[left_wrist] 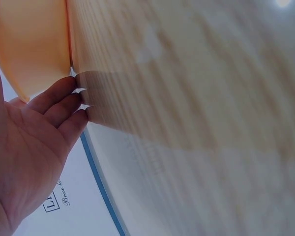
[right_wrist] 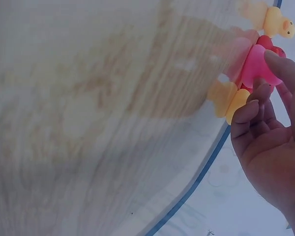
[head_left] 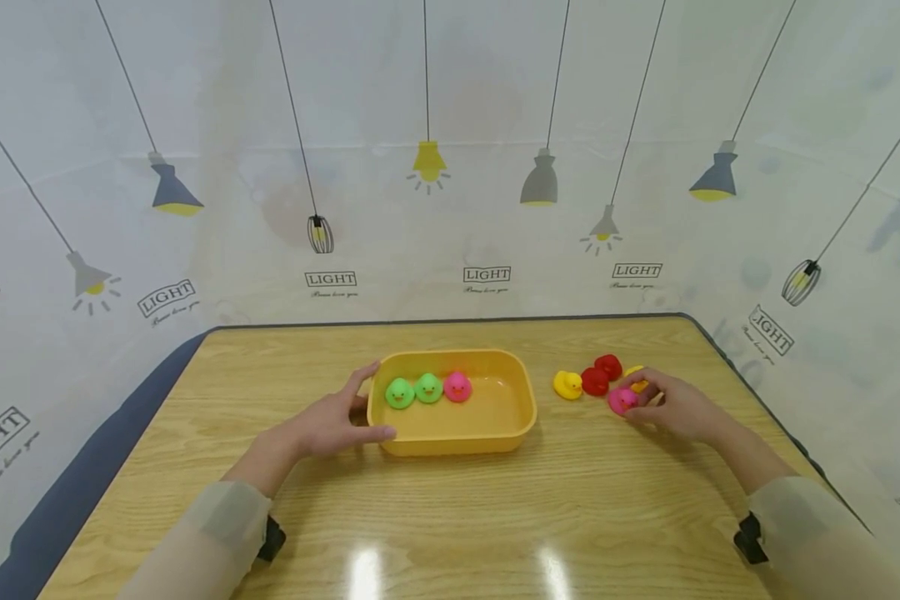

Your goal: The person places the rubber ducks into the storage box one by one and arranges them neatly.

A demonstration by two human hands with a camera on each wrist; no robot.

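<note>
A yellow plastic tray (head_left: 450, 447) stands on the table with two green rubber ducks (head_left: 400, 393) and a pink rubber duck (head_left: 457, 387) in it. My left hand (head_left: 337, 421) holds the tray's left end, thumb on the near rim and fingers round the far corner. At right, my right hand (head_left: 678, 404) pinches another pink rubber duck (right_wrist: 259, 66) between thumb and fingers. Close beside it are two red ducks (head_left: 595, 382), a yellow duck (head_left: 567, 384) and a second yellow duck (right_wrist: 237, 106), partly hidden by the hand in the head view.
The wood-grain table (head_left: 450, 525) has a dark edge at the back and sides. A pale curtain (head_left: 450, 100) printed with lamps surrounds it. Dark wrist devices (head_left: 272, 539) sit at both sleeves.
</note>
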